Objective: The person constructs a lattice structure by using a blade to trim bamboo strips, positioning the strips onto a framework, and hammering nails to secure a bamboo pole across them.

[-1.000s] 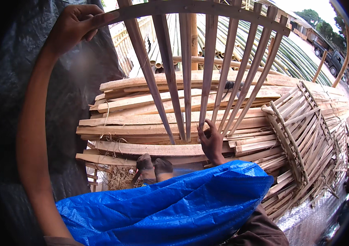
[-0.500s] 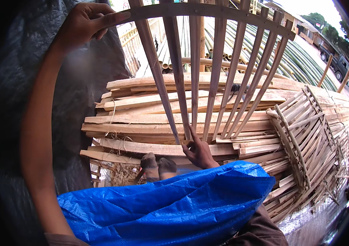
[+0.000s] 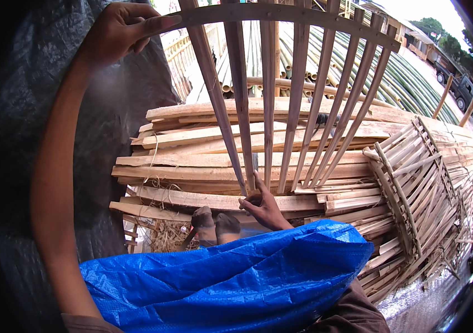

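Observation:
A fan-shaped panel of grey-brown wooden slats (image 3: 295,105), joined across the top by a curved cross strip (image 3: 281,13), stands upright before me. My left hand (image 3: 120,32), raised at the upper left, pinches the left end of that strip between thumb and fingers. Low down, my right hand (image 3: 267,210) is at the bottom ends of the left slats. Its index finger points up along a slat and its thumb reaches left to the slat beside it; the other fingers are curled and partly hidden. A small dark piece (image 3: 255,161) shows just above the index fingertip.
Sawn planks (image 3: 192,172) lie stacked across the middle, and two feet (image 3: 214,226) rest below them. A pile of slatted panels (image 3: 414,183) leans on the right. Blue tarp (image 3: 225,283) covers my lap; black sheeting (image 3: 20,139) hangs left. Bamboo poles (image 3: 325,61) and a parked vehicle (image 3: 461,89) are behind.
The panel has shifted slightly right, with my left hand still on the strip. My right hand has moved a little left and its thumb has spread toward the leftmost slat's lower end.

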Demonstrator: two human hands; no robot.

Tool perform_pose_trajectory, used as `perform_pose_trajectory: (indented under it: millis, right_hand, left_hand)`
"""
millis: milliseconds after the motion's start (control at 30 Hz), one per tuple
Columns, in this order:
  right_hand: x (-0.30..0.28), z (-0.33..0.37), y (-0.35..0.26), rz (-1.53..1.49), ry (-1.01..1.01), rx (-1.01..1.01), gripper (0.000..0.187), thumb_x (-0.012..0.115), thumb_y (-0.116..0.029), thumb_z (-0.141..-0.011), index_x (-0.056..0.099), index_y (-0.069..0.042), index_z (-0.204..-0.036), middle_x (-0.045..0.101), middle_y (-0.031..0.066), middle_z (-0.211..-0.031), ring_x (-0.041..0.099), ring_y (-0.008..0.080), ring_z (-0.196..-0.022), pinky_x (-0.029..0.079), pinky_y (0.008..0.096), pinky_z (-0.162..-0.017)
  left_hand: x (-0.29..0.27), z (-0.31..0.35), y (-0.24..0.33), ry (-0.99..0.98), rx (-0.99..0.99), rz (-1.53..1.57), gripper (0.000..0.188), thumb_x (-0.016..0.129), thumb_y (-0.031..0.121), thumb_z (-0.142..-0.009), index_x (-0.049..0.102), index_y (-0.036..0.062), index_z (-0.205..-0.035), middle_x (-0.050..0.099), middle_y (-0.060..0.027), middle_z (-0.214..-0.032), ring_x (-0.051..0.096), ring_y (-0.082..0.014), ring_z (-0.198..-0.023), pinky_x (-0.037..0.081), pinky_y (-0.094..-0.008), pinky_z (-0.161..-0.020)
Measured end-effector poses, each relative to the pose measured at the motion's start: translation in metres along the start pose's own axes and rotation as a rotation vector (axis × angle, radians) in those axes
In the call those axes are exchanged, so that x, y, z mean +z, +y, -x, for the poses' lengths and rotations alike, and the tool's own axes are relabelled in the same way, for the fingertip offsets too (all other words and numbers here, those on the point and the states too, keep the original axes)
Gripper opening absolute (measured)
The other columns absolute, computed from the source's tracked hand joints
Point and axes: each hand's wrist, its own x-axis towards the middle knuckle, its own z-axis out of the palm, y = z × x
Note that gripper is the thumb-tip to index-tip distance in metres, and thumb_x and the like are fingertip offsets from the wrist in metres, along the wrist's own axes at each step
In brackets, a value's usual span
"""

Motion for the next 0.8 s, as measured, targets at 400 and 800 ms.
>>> perform_pose_trajectory:
  millis: [400,800]
  right_hand:
    - [0.006,0.012,0.013,0.024,0.103,-0.044,0.096,0.071,-0.016,-0.091,0.004,-0.014,-0.159,0.072,0.0121,-0.084,0.066,0.0137,-0.069,0.053,0.0286,-0.066]
    - [0.011,0.011,0.015,0.037,-0.106,0.055,0.1,0.073,-0.016,-0.091,0.0,-0.02,-0.159,0.073,0.0148,-0.091,0.069,0.0165,-0.083,0.054,0.0309,-0.078]
  left_hand:
    - [-0.001,0.0,-0.002,-0.01,-0.005,0.006,0.026,0.068,0.035,-0.095,0.074,0.0097,-0.094,0.05,0.0061,-0.054,0.04,0.0014,-0.045,0.027,-0.0197,-0.041]
    - [0.0,0.0,0.002,-0.013,0.023,-0.028,0.027,0.068,0.036,-0.095,0.075,0.0099,-0.098,0.052,0.0055,-0.054,0.042,0.0009,-0.044,0.029,-0.0191,-0.041]
